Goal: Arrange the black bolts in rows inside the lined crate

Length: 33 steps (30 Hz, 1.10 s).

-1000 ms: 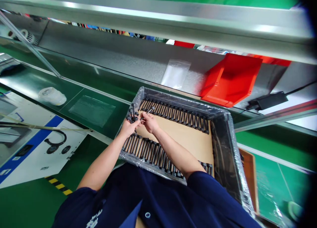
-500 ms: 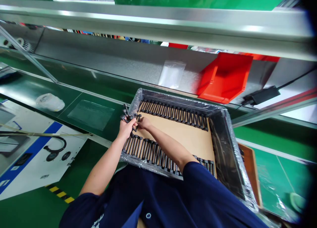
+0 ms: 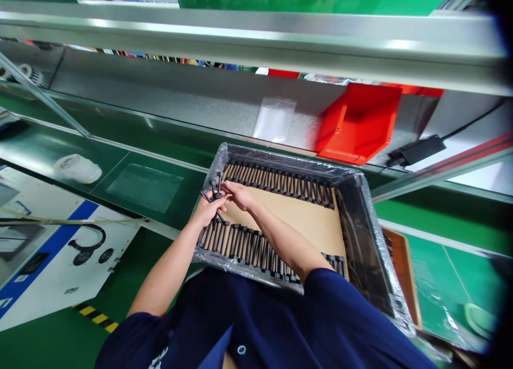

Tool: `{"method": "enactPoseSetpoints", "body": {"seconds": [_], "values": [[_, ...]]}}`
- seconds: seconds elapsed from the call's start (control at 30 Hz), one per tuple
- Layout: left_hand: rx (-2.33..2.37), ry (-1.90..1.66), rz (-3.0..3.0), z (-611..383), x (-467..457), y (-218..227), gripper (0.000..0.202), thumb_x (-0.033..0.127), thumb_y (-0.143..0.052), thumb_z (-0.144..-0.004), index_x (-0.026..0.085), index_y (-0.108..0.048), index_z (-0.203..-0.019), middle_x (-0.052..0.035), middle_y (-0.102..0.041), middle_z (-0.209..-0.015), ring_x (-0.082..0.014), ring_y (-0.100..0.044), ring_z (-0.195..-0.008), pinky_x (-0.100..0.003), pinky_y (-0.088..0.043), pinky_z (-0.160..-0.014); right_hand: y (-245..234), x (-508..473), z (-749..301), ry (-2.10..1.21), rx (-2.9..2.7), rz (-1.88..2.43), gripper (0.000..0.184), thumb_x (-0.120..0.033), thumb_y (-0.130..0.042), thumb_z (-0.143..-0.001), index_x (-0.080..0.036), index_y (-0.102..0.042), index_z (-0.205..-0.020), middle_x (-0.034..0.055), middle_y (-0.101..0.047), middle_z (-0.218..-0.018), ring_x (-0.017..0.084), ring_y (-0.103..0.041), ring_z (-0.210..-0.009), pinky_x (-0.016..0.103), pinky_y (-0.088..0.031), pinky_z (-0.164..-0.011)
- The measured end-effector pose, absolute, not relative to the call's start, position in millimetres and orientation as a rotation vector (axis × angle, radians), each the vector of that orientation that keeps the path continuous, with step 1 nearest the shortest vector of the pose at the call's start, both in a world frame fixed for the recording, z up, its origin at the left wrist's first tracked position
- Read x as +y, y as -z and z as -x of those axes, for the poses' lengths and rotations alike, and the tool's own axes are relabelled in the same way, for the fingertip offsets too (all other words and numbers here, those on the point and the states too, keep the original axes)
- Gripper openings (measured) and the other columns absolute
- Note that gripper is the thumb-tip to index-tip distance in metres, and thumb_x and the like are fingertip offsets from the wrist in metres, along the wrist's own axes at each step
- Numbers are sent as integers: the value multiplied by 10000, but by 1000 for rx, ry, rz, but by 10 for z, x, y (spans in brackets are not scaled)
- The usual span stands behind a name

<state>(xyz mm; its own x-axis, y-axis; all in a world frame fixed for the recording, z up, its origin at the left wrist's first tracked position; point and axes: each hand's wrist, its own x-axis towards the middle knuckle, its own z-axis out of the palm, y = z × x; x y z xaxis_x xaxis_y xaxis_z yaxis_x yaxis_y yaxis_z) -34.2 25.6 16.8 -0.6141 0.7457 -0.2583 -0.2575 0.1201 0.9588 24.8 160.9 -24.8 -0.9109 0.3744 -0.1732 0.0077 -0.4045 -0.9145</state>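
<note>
Since the earlier frame, right hand (image 3: 239, 194) is being brought beside left hand (image 3: 208, 209), whose fingers are being kept clamped on a bundle of black bolts (image 3: 213, 188), mid-frame, over the plastic-lined tray (image 3: 363, 219), seemingly for sorting.

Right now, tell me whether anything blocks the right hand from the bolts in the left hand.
Nothing visible does. The right hand already meets the bunch of black bolts gripped in the left hand, above the near row of bolts in the lined tray.
</note>
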Motion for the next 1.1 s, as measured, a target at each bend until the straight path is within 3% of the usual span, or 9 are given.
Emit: {"method": "enactPoseSetpoints", "body": {"seconds": [0.13,0.27,0.33,0.43,0.57,0.7,0.9,1.0,1.1], "values": [[1577,-1514,-534,303,246,-177,343,291,-721,-664,144,-600,-950,-68,-712,-788,-124,-631,-529,-200,-415,-451,81,1605,-298,-2380,-1412,457,370,-492,-772,-661,-170,-617,-758,-25,-574,-675,75,-467,-544,192,-396,-499],[1632,-1698,-348,351,244,-204,337,306,-723,-640,155,-574,-903,-34,-695,-722,-101,-591,-465,-187,-384,-427,137,1904,-337,-2036,-1308,653,341,-534,-670,-762,-205,-602,-821,-37,-485,-629,91,-430,-534,201,-356,-476],[1612,-1820,-274,387,248,-224,311,289,-713,-625,158,-561,-863,1,-658,-637,-82,-547,-429,-178,-354,-414,265,2054,-383,-1754,-1579,668,312,-514,-624,-810,-203,-605,-794,-12,-486,-647,118,-449,-572,233,-391,-519],[1536,-1928,-198,419,258,-257,317,277,-708,-608,166,-548,-858,28,-622,-603,-75,-529,-437,-179,-345,-424,566,2085,-459,-1347,-2183,482,193,-366,-635,-821,-187,-640,-750,59,-566,-813,169,-506,-737,295,-461,-695],[1497,-1952,-145,421,267,-292,335,269,-713,-592,167,-547,-864,32,-614,-631,-67,-528,-454,-185,-348,-442,943,1859,-486,-1139,-2650,155,129,-184,-568,-825,-175,-666,-741,93,-595,-942,205,-525,-871,353,-463,-841],[1487,-1940,-164,414,269,-297,337,258,-721,-578,168,-545,-850,40,-591,-595,-70,-515,-442,-186,-330,-433,1041,1707,-426,-1133,-2651,95,148,-158,-530,-838,-176,-669,-788,98,-602,-1032,218,-526,-961,391,-440,-942],[1512,-1919,-209,414,281,-257,323,258,-723,-589,167,-554,-849,40,-594,-599,-74,-533,-451,-185,-350,-441,956,1654,-377,-1265,-2557,230,119,-180,-549,-820,-184,-668,-807,88,-618,-1035,195,-558,-919,364,-469,-918],[1517,-1875,-243,412,279,-217,316,272,-730,-604,162,-569,-851,32,-604,-595,-78,-550,-462,-177,-362,-447,813,1652,-402,-1366,-2417,412,120,-246,-578,-816,-183,-677,-792,86,-630,-987,191,-575,-896,348,-473,-893],[1548,-1733,-320,387,268,-181,292,280,-729,-639,152,-595,-864,5,-634,-622,-82,-568,-471,-169,-370,-440,567,1612,-432,-1703,-2091,547,243,-402,-585,-835,-184,-690,-856,60,-648,-874,177,-600,-836,322,-494,-807]]}}
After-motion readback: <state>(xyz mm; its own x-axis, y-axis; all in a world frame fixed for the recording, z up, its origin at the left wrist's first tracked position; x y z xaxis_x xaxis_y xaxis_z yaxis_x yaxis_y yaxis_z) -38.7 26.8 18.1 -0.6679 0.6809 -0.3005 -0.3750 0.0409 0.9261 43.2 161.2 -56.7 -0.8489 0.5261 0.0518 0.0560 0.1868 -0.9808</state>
